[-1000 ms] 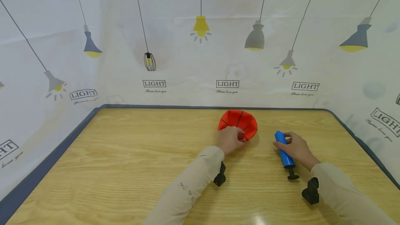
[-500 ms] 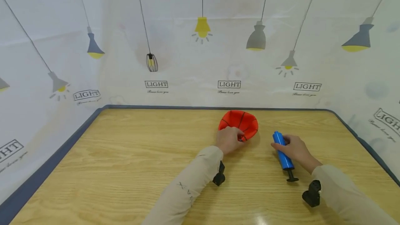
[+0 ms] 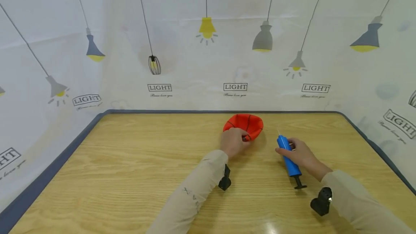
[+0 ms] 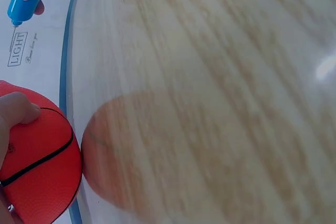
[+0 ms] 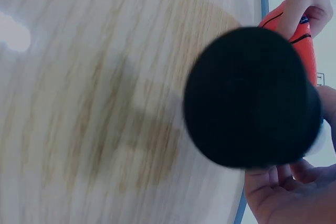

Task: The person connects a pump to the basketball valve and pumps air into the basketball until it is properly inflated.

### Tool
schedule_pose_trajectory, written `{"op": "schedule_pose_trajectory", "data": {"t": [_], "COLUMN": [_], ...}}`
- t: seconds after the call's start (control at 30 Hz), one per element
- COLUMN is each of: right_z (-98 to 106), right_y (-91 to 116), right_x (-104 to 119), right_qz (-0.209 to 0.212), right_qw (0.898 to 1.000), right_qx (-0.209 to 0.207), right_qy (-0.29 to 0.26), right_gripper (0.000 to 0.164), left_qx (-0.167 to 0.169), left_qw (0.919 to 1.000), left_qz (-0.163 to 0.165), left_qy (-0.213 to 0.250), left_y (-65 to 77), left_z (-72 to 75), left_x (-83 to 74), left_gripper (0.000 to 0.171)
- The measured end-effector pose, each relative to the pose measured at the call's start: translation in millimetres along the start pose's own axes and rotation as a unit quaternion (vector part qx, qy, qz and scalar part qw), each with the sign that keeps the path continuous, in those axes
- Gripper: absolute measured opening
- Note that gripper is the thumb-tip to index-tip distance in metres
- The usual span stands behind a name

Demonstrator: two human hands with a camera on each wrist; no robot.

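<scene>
A limp, dished-in red ball with black seams, like a deflated basketball (image 3: 251,121), is near the table's far edge. My left hand (image 3: 232,142) grips its near side, thumb pressed on the skin in the left wrist view. To its right, my right hand (image 3: 303,153) holds a blue hand pump (image 3: 290,162) round the barrel. A thin needle (image 3: 278,132) sticks out of the pump's far end, apart from the ball. The black pump handle (image 3: 300,187) points back toward me; in the right wrist view its round end (image 5: 247,98) hides much of the barrel.
The wooden table (image 3: 130,169) has a dark blue border (image 3: 169,111) along its far edge and sides. Behind it hangs a pale backdrop (image 3: 182,60) printed with lamps. Black wrist cameras sit on both sleeves.
My right hand has brought the pump slightly left, nearer the ball, and the needle now shows at its tip. My left hand keeps its grip on the ball; the head view shifts slightly.
</scene>
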State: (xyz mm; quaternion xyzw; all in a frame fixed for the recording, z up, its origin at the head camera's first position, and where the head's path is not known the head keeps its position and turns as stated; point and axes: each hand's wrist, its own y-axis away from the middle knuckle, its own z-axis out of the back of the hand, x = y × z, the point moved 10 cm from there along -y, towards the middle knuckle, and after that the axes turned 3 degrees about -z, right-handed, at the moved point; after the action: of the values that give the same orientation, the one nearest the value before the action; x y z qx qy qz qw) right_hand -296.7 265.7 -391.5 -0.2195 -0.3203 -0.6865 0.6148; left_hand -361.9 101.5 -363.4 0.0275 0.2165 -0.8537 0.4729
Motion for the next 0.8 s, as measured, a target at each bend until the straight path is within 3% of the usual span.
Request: {"op": "schedule_pose_trajectory", "data": {"t": [0.37,0.63,0.8], "right_z": [-5,-13,-16], "right_y": [5,7,11], "right_x": [7,14,21], "right_qz": [0.005,0.020,0.035], "right_qw": [0.999,0.998,0.991], "right_qx": [0.023,0.039,0.056], "right_qy": [-0.032,-0.054,-0.114], "right_gripper": [0.070,0.071,0.064], "left_qx": [-0.029,-0.072,-0.086], "left_qw": [0.9981,0.9936,0.9918], "left_qz": [0.007,-0.011,-0.034], "left_qy": [0.054,0.087,0.089], "left_y": [-1.6,1.2,5.3], "left_z": [10.0,32.6,50.8], "left_x": [10.5,21.0,24.6], "left_gripper": [0.014,0.017,0.016]}}
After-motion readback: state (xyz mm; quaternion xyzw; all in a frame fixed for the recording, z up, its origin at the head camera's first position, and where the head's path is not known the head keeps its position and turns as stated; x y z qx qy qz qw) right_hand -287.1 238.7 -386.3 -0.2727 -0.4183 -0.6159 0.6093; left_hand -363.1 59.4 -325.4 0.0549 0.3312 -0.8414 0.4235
